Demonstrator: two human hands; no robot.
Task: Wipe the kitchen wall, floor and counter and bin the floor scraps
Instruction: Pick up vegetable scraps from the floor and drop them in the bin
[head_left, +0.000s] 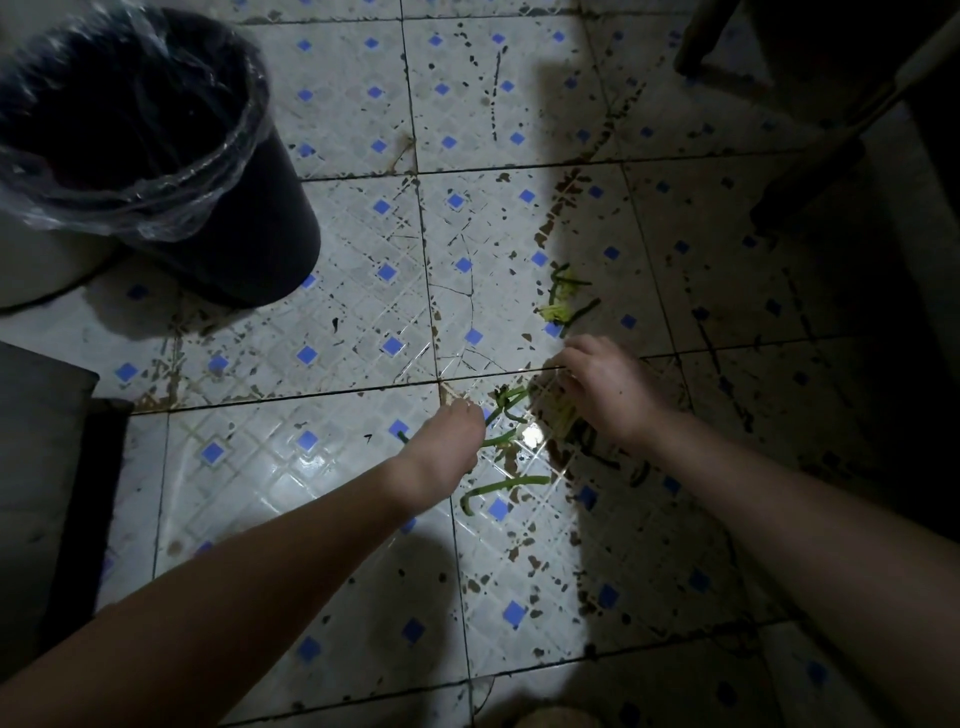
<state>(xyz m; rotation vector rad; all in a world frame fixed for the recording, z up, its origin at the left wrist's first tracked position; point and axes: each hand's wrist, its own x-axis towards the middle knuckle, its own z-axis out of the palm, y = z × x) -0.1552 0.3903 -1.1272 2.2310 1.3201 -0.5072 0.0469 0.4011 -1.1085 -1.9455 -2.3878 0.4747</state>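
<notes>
Green vegetable scraps (506, 486) lie scattered on the dirty tiled floor (291, 478), white tiles with small blue squares. A second small heap of scraps (563, 296) lies a little farther away. My left hand (449, 441) reaches down to the near scraps with its fingers bunched at the floor and green strips right at its fingertips. My right hand (602, 389) is down on the floor over the same heap, fingers curled on scraps. What each hand holds is hidden under the fingers. A black bin (223, 208) with a clear plastic liner stands at the upper left.
A dark cabinet or box edge (47, 467) stands at the left. Dark furniture legs (810, 171) and deep shadow fill the upper right. Brown stains and specks cover the tiles. A pale round container (36, 260) sits behind the bin.
</notes>
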